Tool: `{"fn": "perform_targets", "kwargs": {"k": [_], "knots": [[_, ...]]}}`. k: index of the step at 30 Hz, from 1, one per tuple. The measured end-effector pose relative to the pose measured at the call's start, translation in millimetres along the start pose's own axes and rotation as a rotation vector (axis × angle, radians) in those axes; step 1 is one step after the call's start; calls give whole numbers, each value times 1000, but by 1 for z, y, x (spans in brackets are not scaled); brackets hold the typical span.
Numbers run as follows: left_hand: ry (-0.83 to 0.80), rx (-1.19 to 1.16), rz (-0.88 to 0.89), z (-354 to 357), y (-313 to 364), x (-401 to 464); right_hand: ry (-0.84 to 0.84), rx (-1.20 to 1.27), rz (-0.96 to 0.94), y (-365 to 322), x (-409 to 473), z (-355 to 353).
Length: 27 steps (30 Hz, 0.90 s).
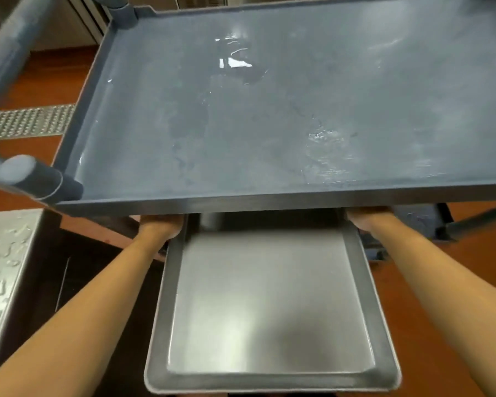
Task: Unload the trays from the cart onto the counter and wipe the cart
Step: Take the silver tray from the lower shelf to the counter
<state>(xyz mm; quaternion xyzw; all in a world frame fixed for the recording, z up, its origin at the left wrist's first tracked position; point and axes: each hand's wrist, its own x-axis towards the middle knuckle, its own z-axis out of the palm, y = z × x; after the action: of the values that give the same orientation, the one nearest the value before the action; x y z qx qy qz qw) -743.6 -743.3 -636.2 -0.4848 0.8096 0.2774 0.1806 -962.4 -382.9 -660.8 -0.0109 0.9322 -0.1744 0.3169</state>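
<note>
Cart (269, 202) top shelf wet w/ puddles, tray (269, 296) half out from under it, left hand (161, 224) & right hand (365, 220) at its side rims, grip hidden by shelf edge, can't tell; best pulled level, evenly, toward counter (6, 267).

cart (269, 116) top shelf wet | tray (269, 296) below — both hands (162, 224) at its sides
</note>
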Motion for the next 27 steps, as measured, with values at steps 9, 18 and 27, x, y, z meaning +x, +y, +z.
{"fn": "perform_targets", "kwargs": {"k": [9, 18, 27], "knots": [[-175, -241, -74, -1, -51, -153, -23, 77, 47, 49, -142, -19], [-379, -483, -103, -21, -89, -313, -200, 329, 86, 124, -293, -49], [-383, -399, 36, -47, -82, -433, -158, 518, 246, 195, -439, -97]]}}
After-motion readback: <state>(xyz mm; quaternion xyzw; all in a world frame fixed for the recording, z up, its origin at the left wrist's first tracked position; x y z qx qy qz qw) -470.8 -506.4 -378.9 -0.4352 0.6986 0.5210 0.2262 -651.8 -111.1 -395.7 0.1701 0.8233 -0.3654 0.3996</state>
